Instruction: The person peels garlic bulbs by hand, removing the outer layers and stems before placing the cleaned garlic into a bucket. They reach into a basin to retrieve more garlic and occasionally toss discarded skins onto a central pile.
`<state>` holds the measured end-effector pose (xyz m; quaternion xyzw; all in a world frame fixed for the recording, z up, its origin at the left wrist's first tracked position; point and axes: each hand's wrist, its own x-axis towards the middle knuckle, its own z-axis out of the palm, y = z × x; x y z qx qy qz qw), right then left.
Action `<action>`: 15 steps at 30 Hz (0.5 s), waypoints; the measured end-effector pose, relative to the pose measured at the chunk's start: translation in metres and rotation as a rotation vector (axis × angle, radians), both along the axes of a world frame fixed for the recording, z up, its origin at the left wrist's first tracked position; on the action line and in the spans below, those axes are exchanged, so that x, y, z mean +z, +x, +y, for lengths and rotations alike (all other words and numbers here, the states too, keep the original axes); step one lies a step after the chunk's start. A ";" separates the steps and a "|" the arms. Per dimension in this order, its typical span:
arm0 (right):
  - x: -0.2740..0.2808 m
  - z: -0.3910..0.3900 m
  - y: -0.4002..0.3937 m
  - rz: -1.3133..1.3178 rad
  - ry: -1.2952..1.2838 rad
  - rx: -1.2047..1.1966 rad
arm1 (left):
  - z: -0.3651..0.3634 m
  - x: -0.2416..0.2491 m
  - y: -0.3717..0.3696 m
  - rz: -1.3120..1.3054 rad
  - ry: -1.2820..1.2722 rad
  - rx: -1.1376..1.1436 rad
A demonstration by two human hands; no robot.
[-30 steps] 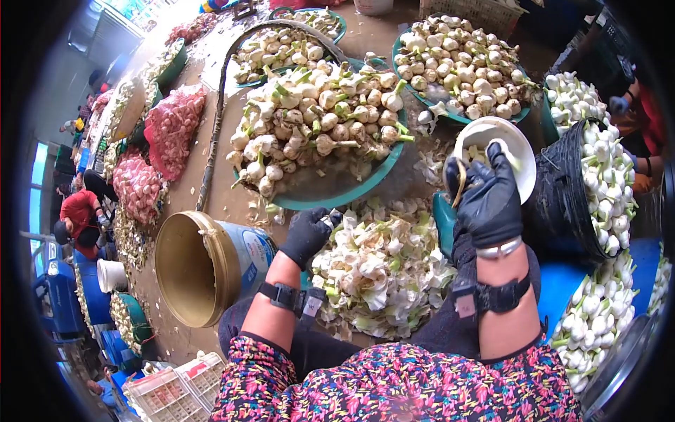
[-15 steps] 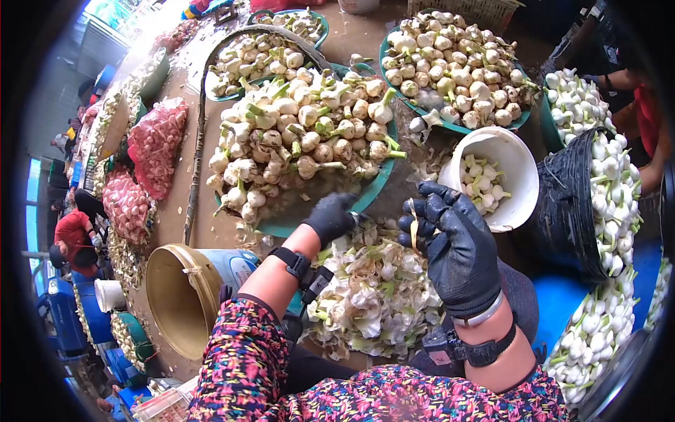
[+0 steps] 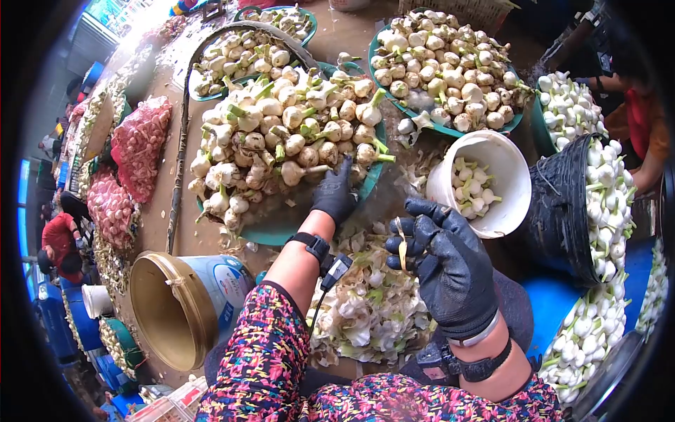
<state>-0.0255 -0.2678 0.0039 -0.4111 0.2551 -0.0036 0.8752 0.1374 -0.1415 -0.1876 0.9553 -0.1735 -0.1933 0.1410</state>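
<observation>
My left hand (image 3: 335, 194), in a dark glove, reaches over the near edge of a green basin (image 3: 285, 235) heaped with untrimmed garlic. Its fingers are apart, the tips right at the stem of a garlic bulb (image 3: 294, 174). My right hand (image 3: 457, 264), also gloved, is held up with curled fingers around a thin tan strip (image 3: 402, 246); I cannot tell what the strip belongs to. Beyond that hand, a white bucket (image 3: 517, 188) tilts toward me with several peeled garlic bulbs (image 3: 472, 186) inside. Below both hands lies a pile of garlic skins (image 3: 376, 306).
An empty tan-rimmed bucket (image 3: 144, 309) lies on its side at left. Another garlic-filled basin (image 3: 450, 130) stands at the back. At right, a black tub (image 3: 562, 204) holds white peeled garlic, with a person's arm (image 3: 650, 158) behind it. Pink mesh sacks (image 3: 143, 144) stand at far left.
My left hand has moved forward from the basin's near rim to the garlic heap. My right hand stays raised with the tan strip. The whole view has shifted slightly.
</observation>
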 end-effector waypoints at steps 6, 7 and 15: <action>0.002 -0.002 0.001 0.034 -0.032 0.050 | 0.015 -0.015 0.006 0.033 -0.006 -0.127; 0.002 -0.003 0.000 0.030 -0.034 0.047 | 0.019 -0.015 0.005 0.032 -0.058 -0.145; -0.003 -0.003 -0.003 -0.031 -0.083 0.065 | 0.087 -0.055 0.009 0.105 -0.798 0.214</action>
